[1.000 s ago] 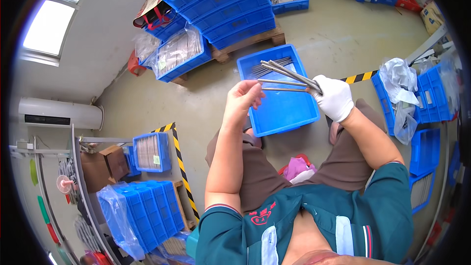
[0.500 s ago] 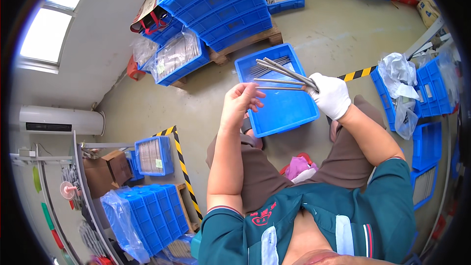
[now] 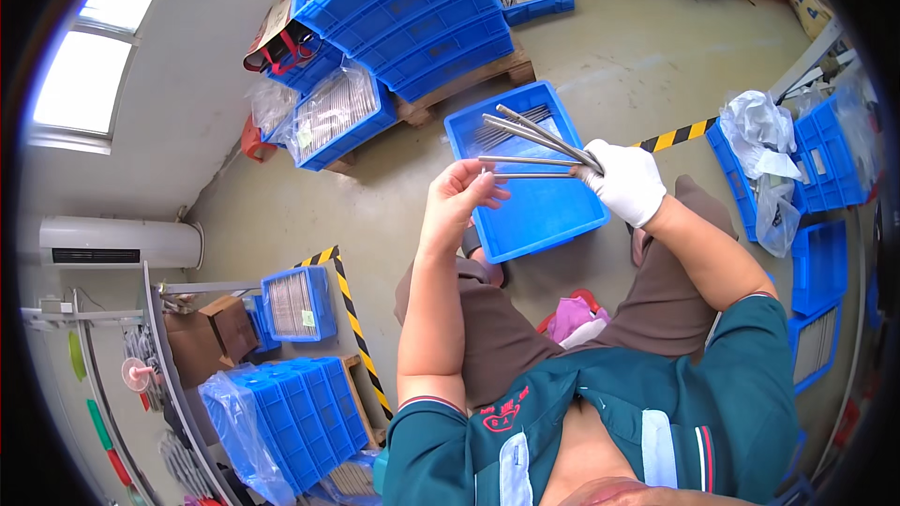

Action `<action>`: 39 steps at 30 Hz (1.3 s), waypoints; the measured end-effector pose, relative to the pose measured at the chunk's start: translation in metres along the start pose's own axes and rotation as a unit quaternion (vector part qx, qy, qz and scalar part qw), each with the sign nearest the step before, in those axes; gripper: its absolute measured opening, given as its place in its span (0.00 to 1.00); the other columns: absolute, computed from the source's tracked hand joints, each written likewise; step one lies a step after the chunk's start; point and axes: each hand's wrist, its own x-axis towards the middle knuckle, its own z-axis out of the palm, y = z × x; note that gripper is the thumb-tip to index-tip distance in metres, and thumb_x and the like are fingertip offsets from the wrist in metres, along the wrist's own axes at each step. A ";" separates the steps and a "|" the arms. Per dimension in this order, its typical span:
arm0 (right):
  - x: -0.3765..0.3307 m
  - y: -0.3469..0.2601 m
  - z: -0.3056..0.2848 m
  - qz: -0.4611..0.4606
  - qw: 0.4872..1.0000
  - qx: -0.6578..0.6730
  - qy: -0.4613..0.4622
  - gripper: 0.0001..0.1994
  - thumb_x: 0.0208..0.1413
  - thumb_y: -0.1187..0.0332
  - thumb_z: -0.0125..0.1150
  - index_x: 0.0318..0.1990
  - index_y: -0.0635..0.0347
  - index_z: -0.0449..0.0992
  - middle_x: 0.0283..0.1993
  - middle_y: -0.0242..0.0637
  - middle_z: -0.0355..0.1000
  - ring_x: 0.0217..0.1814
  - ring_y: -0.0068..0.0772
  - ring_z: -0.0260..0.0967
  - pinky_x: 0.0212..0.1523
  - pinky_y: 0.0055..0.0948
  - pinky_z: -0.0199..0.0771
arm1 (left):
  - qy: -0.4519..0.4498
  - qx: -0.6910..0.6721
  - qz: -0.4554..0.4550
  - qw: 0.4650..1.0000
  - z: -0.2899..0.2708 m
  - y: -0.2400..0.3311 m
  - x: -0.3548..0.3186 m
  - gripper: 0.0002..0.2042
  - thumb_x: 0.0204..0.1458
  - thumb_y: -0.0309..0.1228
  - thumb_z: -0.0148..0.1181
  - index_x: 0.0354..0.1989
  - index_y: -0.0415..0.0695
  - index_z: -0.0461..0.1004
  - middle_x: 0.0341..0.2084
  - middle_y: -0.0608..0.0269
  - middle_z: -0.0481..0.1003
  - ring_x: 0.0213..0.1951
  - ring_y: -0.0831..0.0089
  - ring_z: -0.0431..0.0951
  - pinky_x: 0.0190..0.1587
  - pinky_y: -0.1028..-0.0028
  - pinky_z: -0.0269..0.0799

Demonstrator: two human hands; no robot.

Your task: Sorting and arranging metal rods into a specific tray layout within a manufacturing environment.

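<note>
A fanned bunch of several thin metal rods (image 3: 539, 136) juts leftward from my right hand (image 3: 626, 184), which wears a white glove and is closed round their right ends. My bare left hand (image 3: 457, 204) is at the rods' left side, thumb and forefinger pinched at the tip of the lowest rod (image 3: 534, 176). Its other fingers are loosely curled. Beneath both hands a blue plastic tray (image 3: 539, 225) rests on the floor in front of my knees. More metal rods (image 3: 506, 131) lie in the tray's far part, partly covered by the held bunch.
Stacked blue crates (image 3: 412, 14) stand on a wooden pallet (image 3: 469, 84) beyond the tray. A crate of bagged rods (image 3: 337, 117) is at far left. More blue crates (image 3: 291, 412) sit at lower left. Crates with plastic bags (image 3: 764, 145) stand at right, near striped floor tape (image 3: 675, 138).
The rods have shifted slightly left and spread differently in my right hand. My left thumb and forefinger have moved a little and now pinch by the rod tip.
</note>
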 end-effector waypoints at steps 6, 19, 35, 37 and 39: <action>0.000 -0.002 -0.003 -0.066 0.996 0.000 0.064 0.07 0.52 0.62 0.61 0.31 0.53 0.73 0.21 0.39 0.71 0.24 0.42 0.71 0.25 0.34 0.69 | 0.009 0.058 -0.067 0.996 0.000 -0.003 0.000 0.12 0.56 0.29 0.55 0.44 0.35 0.70 0.29 0.57 0.76 0.28 0.74 0.77 0.31 0.79 0.72; 0.001 -0.002 0.000 -0.001 0.998 0.027 -0.052 0.13 0.54 0.56 0.56 0.29 0.56 0.70 0.20 0.42 0.70 0.24 0.47 0.71 0.26 0.40 0.69 | 0.063 0.094 0.053 0.992 -0.012 0.002 0.002 0.13 0.57 0.35 0.55 0.44 0.38 0.72 0.34 0.60 0.78 0.38 0.77 0.75 0.42 0.77 0.67; 0.001 -0.006 0.002 -0.010 0.997 -0.007 -0.077 0.13 0.55 0.55 0.54 0.31 0.56 0.71 0.23 0.44 0.71 0.25 0.48 0.71 0.27 0.42 0.70 | 0.017 0.016 0.034 0.999 -0.007 0.003 0.001 0.14 0.52 0.26 0.60 0.46 0.36 0.71 0.39 0.57 0.77 0.42 0.74 0.76 0.47 0.76 0.70; 0.001 -0.004 0.004 -0.008 0.996 0.037 -0.085 0.14 0.56 0.55 0.53 0.31 0.56 0.71 0.23 0.44 0.71 0.25 0.48 0.71 0.27 0.42 0.69 | 0.012 0.006 0.026 1.000 -0.006 0.004 0.001 0.14 0.50 0.24 0.61 0.46 0.36 0.71 0.39 0.57 0.77 0.41 0.74 0.76 0.47 0.76 0.70; 0.000 -0.002 0.004 -0.002 0.995 0.038 -0.097 0.13 0.55 0.55 0.53 0.32 0.55 0.71 0.23 0.44 0.71 0.25 0.48 0.71 0.27 0.42 0.69 | 0.002 0.031 0.011 0.999 -0.004 0.004 0.000 0.14 0.51 0.26 0.61 0.46 0.36 0.71 0.38 0.57 0.77 0.42 0.74 0.76 0.44 0.78 0.70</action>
